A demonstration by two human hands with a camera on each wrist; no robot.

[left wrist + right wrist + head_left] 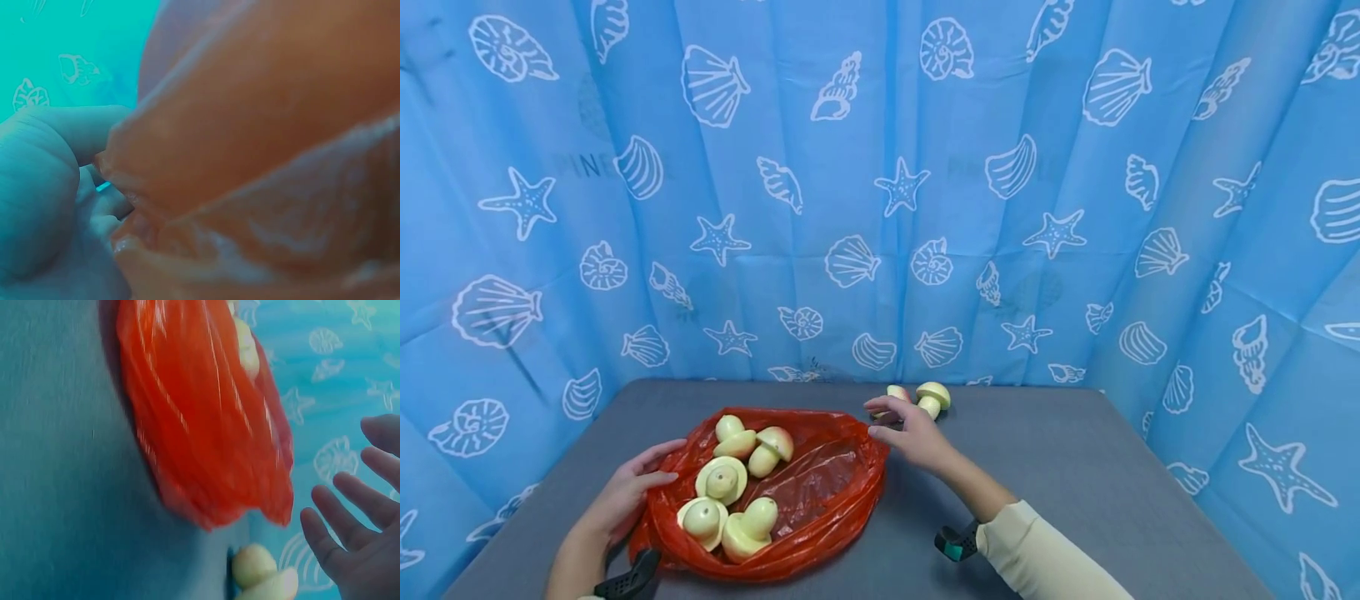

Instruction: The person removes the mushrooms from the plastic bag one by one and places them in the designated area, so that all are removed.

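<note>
At lower left, the left hand (621, 496) is pinching a red bag (842, 533) (glossy, wrinkled); the right hand (916, 435) is hovering, relaxed.

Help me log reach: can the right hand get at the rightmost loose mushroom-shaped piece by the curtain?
Probably yes: the right hand is empty, close to that mushroom-shaped piece, with nothing visibly between; the red bag lies to the left.

Head view: right hand (917, 436) part-hides a mushroom-shaped piece (898, 390) at 2 o'clock from red bag (827, 546); left wrist: bag blurred, cut off at 3 o'clock, left hand (44, 200) partly behind it
</note>
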